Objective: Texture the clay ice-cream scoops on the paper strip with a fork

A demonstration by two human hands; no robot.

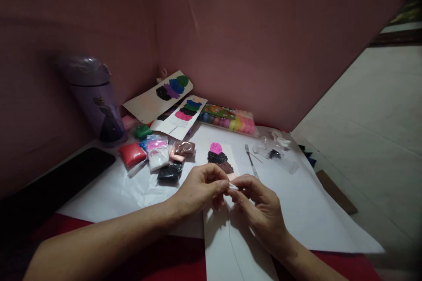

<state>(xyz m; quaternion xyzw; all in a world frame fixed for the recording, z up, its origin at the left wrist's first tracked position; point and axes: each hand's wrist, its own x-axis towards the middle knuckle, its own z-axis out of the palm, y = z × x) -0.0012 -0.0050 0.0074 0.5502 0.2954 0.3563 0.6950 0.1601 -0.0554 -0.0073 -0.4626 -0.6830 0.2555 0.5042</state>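
Observation:
My left hand [201, 186] and my right hand [259, 204] meet over a white strip of card [231, 232]. Both pinch a small white lump of clay [233, 186] between their fingertips. Just beyond the fingers, the far end of the card carries patches of pink, black and brown clay [219, 157]. A metal fork [251, 161] lies to the right of the card, close to my right hand.
Small bags of red, white, black, brown and pink clay [157, 158] lie at the left. A purple bottle [95, 101] stands by the wall, with a dark phone [66, 180] beside it. Two decorated cards [171, 99] and a box of coloured clay [227, 118] lean at the back.

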